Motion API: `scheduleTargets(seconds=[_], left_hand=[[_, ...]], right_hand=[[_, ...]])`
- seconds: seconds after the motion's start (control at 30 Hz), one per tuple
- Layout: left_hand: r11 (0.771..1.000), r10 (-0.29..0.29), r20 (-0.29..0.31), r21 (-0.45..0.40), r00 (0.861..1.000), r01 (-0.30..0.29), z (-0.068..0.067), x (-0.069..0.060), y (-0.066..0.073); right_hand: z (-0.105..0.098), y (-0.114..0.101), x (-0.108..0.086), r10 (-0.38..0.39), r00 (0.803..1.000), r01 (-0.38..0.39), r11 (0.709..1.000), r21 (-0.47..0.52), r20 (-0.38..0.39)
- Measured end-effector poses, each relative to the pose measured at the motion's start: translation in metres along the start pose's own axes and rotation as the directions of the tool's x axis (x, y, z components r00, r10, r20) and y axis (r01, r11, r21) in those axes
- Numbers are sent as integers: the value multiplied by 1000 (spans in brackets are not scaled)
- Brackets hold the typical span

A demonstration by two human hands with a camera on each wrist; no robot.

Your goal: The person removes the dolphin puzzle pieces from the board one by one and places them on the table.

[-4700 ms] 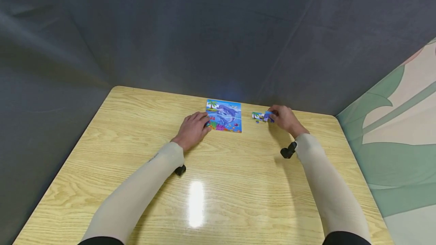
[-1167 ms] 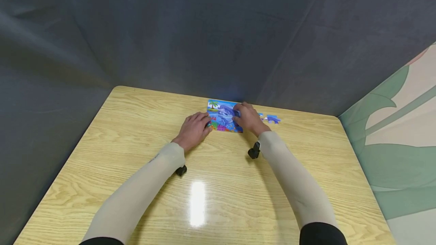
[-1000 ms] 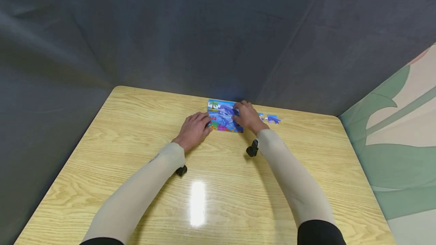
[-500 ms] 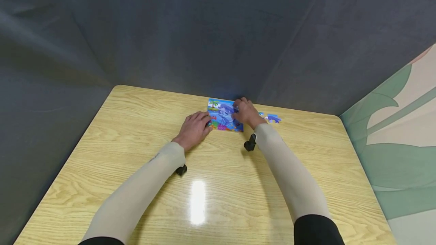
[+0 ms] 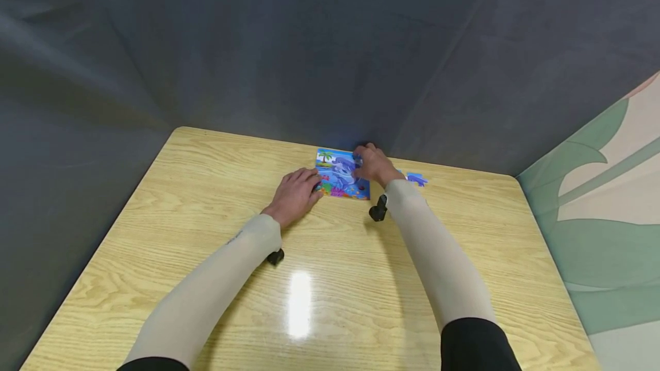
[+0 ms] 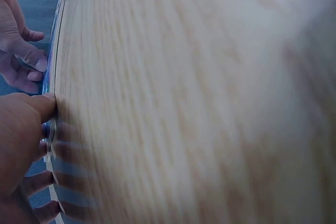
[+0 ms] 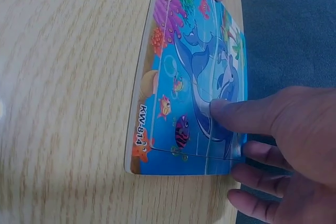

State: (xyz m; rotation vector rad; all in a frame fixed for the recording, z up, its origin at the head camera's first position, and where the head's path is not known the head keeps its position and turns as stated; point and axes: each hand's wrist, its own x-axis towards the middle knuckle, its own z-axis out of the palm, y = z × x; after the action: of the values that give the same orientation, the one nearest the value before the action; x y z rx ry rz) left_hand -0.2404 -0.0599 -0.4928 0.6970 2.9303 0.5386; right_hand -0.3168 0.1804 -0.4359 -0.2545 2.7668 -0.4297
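A flat jigsaw puzzle board with a dolphin sea picture lies near the table's far edge. My left hand rests against its left side, the fingers loose and the thumb touching the edge in the left wrist view. At the upper right part, my right hand sets its thumb on the dolphin's head. The lower fingers bend beyond the board's right edge. My right index finger is hidden in the right wrist view, so whether a piece is pinched cannot be seen. Loose puzzle pieces lie right of this hand, partly covered.
The pale wooden table has its far edge just behind the board, against a dark cloth. A wall with green leaf shapes borders the right side. A black wrist camera hangs under the right cuff.
Several seconds ago my right hand was at the loose pieces; it has moved left onto the board. During the last second it slid slightly toward the far edge. My left hand stays put.
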Motion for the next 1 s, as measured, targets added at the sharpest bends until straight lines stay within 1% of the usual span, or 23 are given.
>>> scheduleTargets(seconds=[0.13, 0.37, 0.5, 0.63, 0.77, 0.9, 1.0], left_hand=[[1000, -5, 2, 2, 1000, 5, 0, 0, 0], [1000, 0, 8, -2, 1000, 0, -1, -2, 2], [1000, 6, -1, -7, 1000, -6, 0, -3, 4], [1000, 6, -11, -2, 1000, -6, 0, -4, 5], [1000, -1, 0, 2, 1000, 1, 0, -3, 5], [1000, -4, 10, 2, 1000, 4, 0, -2, 5], [1000, -3, 6, 3, 1000, 3, 1, -1, 5]], right_hand=[[-1, -2, 2, 19, 1000, -19, 1000, -6, -2], [-1, -4, 1, 22, 1000, -22, 999, -36, -2], [-1, -3, -1, 29, 1000, -29, 999, -41, -3], [0, -1, -2, 21, 999, -22, 999, -38, -28], [3, -1, -1, 12, 999, -15, 998, -54, -53], [5, -4, 0, 0, 998, -4, 998, -66, -62], [7, -8, -1, -12, 997, 7, 998, -70, -78]])
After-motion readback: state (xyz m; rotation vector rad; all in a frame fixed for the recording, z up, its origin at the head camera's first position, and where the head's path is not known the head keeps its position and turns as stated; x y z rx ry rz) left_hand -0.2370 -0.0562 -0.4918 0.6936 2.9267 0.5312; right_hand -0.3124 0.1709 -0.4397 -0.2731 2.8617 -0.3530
